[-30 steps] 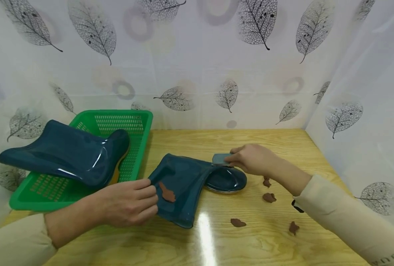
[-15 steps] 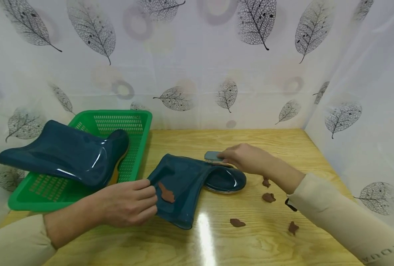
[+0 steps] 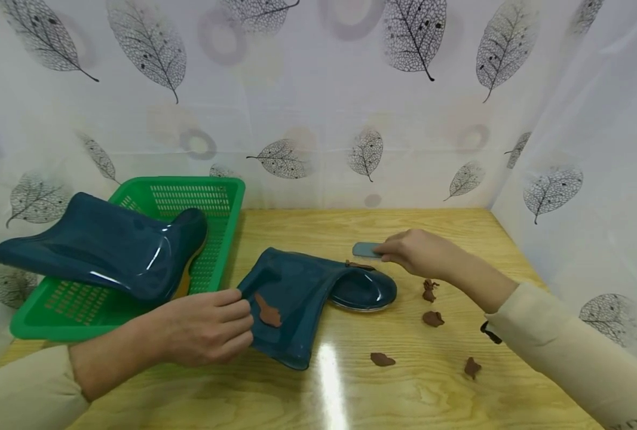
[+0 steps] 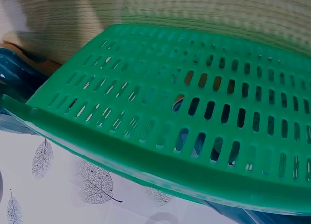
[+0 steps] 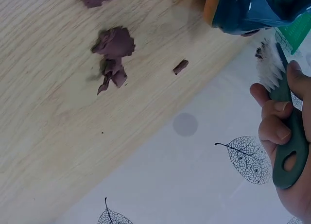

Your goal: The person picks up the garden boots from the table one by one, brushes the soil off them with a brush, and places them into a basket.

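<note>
A dark blue rain boot (image 3: 297,286) lies on its side on the wooden table, with a brown clay-like patch (image 3: 268,310) on its shaft. Another brown strip (image 3: 360,265) sits along the upper edge of its foot. My left hand (image 3: 211,328) grips the rim of the boot's shaft; its fingertips are partly hidden. My right hand (image 3: 417,254) holds a grey-green scrub brush (image 3: 367,249) just beyond the foot, apart from the boot. In the right wrist view, brown specks cling to the brush's white bristles (image 5: 269,63). The left wrist view does not show the left hand.
At the left stands a green slotted basket (image 3: 229,239), with a second blue boot (image 3: 119,245) lying across it. Several brown scraps, such as one piece (image 3: 433,319), lie on the table (image 3: 404,400) at right. A leaf-print curtain (image 3: 318,107) encloses the back and sides.
The brush first moved left along the boot's foot, then right and off it, uncovering the brown strip there. My left hand has kept its grip on the boot.
</note>
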Available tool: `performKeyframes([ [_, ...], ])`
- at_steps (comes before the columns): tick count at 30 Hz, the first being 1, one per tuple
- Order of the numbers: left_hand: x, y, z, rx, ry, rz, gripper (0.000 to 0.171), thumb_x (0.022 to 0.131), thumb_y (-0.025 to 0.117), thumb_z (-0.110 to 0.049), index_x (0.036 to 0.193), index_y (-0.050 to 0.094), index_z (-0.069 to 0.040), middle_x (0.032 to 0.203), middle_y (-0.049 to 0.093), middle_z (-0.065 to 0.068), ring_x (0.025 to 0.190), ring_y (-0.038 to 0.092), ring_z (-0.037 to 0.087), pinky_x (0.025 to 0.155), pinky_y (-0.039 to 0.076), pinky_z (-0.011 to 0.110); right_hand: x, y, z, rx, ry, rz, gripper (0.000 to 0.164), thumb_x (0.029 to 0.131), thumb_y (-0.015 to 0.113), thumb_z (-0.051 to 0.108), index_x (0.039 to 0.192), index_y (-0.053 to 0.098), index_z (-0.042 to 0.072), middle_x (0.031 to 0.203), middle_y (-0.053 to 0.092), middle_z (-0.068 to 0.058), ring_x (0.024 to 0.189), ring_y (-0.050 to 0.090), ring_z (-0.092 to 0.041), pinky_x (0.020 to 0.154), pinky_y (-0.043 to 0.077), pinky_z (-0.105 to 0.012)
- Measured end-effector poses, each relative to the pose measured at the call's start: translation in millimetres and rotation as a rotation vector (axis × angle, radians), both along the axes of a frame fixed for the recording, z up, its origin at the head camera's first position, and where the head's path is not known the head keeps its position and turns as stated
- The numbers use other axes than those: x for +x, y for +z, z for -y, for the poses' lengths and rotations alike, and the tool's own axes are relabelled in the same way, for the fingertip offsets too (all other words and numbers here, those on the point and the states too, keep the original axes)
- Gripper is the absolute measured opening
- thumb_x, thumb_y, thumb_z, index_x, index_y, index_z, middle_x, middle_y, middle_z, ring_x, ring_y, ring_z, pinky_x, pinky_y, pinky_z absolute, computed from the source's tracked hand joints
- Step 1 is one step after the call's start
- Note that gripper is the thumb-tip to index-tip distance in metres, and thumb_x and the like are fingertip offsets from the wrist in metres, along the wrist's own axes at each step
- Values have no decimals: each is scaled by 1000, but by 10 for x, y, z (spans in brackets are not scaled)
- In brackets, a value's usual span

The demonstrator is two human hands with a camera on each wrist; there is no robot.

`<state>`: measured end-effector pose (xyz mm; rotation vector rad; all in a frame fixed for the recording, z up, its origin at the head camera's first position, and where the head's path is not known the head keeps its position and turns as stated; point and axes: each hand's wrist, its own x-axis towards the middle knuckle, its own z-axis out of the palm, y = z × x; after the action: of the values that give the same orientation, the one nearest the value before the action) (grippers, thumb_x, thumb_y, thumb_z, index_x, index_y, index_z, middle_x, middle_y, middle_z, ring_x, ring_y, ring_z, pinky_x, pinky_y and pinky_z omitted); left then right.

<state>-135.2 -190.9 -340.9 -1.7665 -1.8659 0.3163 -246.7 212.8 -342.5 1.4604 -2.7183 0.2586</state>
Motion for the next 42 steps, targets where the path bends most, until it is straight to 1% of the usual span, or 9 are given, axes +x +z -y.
performKeyframes([
  [5, 1, -8, 3, -9, 6, 1, 37, 107, 30, -21, 77, 51, -16, 72, 54, -6, 68, 42, 15, 66, 37, 28, -6, -23, 84, -55, 2, 23, 25, 99, 62, 14, 121, 71, 5, 111, 74, -8, 97, 72, -23, 83, 58, -38],
  [10, -3, -22, 3, -6, 9, 4, 36, 107, 31, -21, 78, 51, -16, 72, 55, -6, 68, 43, 15, 67, 37, 28, 7, -69, 125, -38, 41, 45, 26, 100, 61, 16, 121, 71, 6, 108, 74, -5, 94, 72, -20, 82, 58, -35],
  [15, -11, -20, -1, -6, 9, 7, 37, 107, 29, -20, 77, 51, -16, 72, 54, -6, 68, 43, 15, 67, 37, 28, 5, -89, -16, 18, 9, 11, 26, 99, 62, 15, 121, 72, 7, 106, 74, -6, 91, 73, -22, 80, 58, -37],
  [19, -11, -9, -4, -12, 6, 3, 37, 107, 30, -20, 77, 51, -16, 72, 54, -6, 68, 42, 15, 66, 37, 28, -1, -71, -135, 45, -9, 19, 25, 99, 61, 14, 120, 72, 5, 106, 75, -7, 91, 73, -23, 79, 58, -37],
  [22, -12, 2, -6, -7, -5, -10, 37, 107, 29, -20, 77, 50, -16, 71, 53, -6, 67, 41, 15, 66, 36, 28, 0, -53, -154, 24, -25, 10, 25, 98, 63, 13, 119, 72, 5, 106, 75, -8, 92, 73, -24, 80, 58, -38],
  [26, -12, 8, -9, 3, -22, -27, 38, 107, 29, -18, 76, 50, -16, 70, 52, -5, 66, 40, 15, 65, 35, 28, 8, -47, -67, -24, -37, -14, 25, 98, 63, 14, 120, 71, 5, 110, 74, -10, 96, 72, -26, 83, 58, -40],
  [31, -4, 3, -8, 1, -16, -23, 38, 107, 29, -18, 77, 51, -16, 71, 53, -5, 66, 41, 15, 65, 35, 28, 34, -71, 54, -36, 0, 18, 26, 99, 61, 16, 122, 71, 7, 111, 73, -7, 96, 72, -23, 83, 58, -38],
  [35, 0, -3, -2, -2, -7, -12, 37, 107, 29, -19, 77, 50, -16, 71, 53, -5, 67, 41, 15, 66, 35, 29, 47, -107, 32, -26, 17, 35, 25, 99, 62, 15, 121, 71, 7, 110, 74, -7, 94, 73, -22, 82, 58, -37],
  [42, 1, -11, 10, -12, 8, 15, 36, 107, 30, -20, 77, 51, -16, 72, 54, -6, 67, 41, 15, 66, 36, 29, 63, -118, -76, -29, -8, 92, 25, 100, 60, 14, 120, 71, 5, 111, 74, -8, 93, 73, -21, 81, 59, -36],
])
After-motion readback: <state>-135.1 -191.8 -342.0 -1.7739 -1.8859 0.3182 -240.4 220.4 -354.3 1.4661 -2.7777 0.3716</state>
